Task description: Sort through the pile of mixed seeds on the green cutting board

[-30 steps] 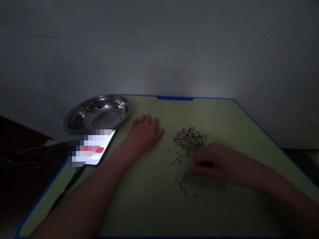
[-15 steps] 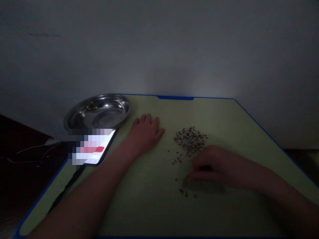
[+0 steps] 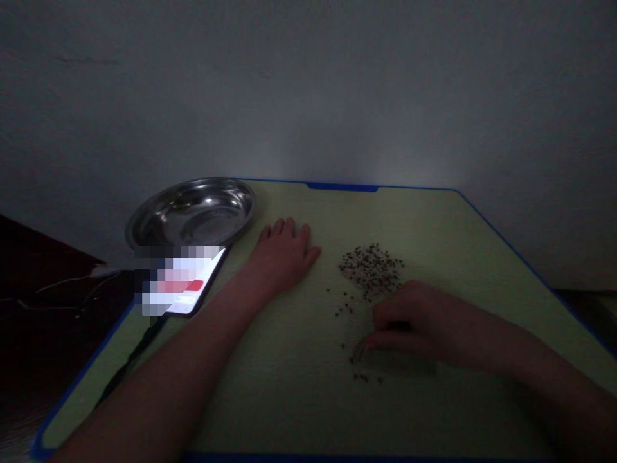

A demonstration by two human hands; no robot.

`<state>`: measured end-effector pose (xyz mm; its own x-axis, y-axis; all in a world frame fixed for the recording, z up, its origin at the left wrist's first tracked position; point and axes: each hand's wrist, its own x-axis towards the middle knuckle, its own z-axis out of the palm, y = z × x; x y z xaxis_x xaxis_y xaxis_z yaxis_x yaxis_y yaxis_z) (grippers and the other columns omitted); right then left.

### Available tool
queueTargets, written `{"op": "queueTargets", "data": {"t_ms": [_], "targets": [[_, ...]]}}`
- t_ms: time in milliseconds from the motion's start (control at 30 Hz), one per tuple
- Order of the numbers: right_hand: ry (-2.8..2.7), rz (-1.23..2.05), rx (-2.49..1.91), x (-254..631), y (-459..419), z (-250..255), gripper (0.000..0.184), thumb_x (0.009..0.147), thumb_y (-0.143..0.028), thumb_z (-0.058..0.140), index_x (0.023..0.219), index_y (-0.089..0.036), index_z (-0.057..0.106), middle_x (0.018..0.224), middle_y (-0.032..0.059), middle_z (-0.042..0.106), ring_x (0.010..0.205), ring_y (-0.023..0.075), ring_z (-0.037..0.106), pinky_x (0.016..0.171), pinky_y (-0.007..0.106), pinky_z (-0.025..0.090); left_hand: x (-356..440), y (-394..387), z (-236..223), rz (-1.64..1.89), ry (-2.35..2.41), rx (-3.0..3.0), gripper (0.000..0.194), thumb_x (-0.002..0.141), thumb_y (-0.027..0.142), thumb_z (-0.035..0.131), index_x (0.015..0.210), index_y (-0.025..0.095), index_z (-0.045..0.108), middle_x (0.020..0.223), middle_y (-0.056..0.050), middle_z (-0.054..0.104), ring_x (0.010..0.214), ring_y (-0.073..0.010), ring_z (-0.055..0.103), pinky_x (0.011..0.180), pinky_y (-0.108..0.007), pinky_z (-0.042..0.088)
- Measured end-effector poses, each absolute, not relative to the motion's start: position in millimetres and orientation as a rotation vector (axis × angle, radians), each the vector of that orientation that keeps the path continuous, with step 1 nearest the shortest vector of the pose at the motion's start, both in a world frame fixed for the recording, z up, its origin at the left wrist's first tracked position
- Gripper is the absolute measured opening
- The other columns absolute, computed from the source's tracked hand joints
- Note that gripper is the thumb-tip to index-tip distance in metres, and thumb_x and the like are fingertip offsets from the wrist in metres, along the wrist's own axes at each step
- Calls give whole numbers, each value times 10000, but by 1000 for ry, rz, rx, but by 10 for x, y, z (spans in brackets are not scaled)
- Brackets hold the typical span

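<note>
On the left of the frame, a shiny round metal bowl [image 3: 212,225] stands on the pale green table with blue edge [image 3: 289,392], and a phone with lit screen [image 3: 193,299] lies just in front of it. Near the middle, the left hand [image 3: 284,257] rests palm down, fingers spread, with nothing seen in its hold. Right of centre lies a loose pile of small dark and pale grains [image 3: 370,267]; several stray dark grains [image 3: 346,308] lie below it. Farther right, the right hand [image 3: 407,315] is half curled, a gap between thumb and fingers, beside a faint clear object [image 3: 357,352]; I cannot tell if it grips this or any grain. A sideways sweep of this hand could, I think, scatter the pile, and a bump could tip the clear object
</note>
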<state>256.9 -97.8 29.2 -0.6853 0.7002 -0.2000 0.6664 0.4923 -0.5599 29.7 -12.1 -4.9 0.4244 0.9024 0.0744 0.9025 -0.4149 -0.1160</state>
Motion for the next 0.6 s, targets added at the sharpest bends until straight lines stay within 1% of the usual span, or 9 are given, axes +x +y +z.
{"op": "queueTargets", "data": {"t_ms": [133, 300, 367, 467, 600], "targets": [[-2663, 956, -1241, 2572, -973, 293, 409, 918, -450, 533, 625, -170, 589, 554, -45, 494, 503, 77, 448, 506, 225, 270, 303, -127, -39, -14, -1608, -2545, 511, 957, 467, 319, 1334, 148, 451, 1383, -183, 477, 1298, -315, 412, 1037, -461, 339], [-2633, 908, -1252, 2583, -958, 310, 416, 912, -465, 537, 620, -172, 576, 542, -48, 475, 487, 75, 422, 495, 233, 257, 308, -130, -36, -10, -1616, -2538, 493, 958, 470, 313, 1317, 167, 462, 1380, -167, 482, 1289, -306, 418, 1035, -456, 342], [-2641, 888, -1243, 2576, -953, 305, 413, 911, -453, 545, 611, -170, 569, 541, -51, 470, 485, 73, 415, 498, 233, 255, 307, -129, -37, -15, -1610, -2544, 497, 957, 468, 315, 1314, 158, 467, 1369, -175, 489, 1282, -314, 423, 1030, -461, 347], [-2664, 871, -1218, 2560, -957, 282, 404, 910, -433, 553, 606, -168, 567, 549, -50, 478, 497, 73, 425, 509, 229, 261, 305, -131, -35, -34, -1605, -2556, 507, 958, 462, 313, 1326, 144, 457, 1372, -186, 484, 1284, -320, 420, 1036, -465, 340], [-2712, 966, -1166, 2558, -979, 261, 398, 909, -454, 548, 630, -176, 608, 549, -41, 507, 504, 86, 460, 507, 236, 262, 306, -134, -27, -23, -1623, -2560, 504, 957, 465, 319, 1343, 165, 440, 1367, -166, 492, 1282, -309, 424, 1044, -459, 337]]}}
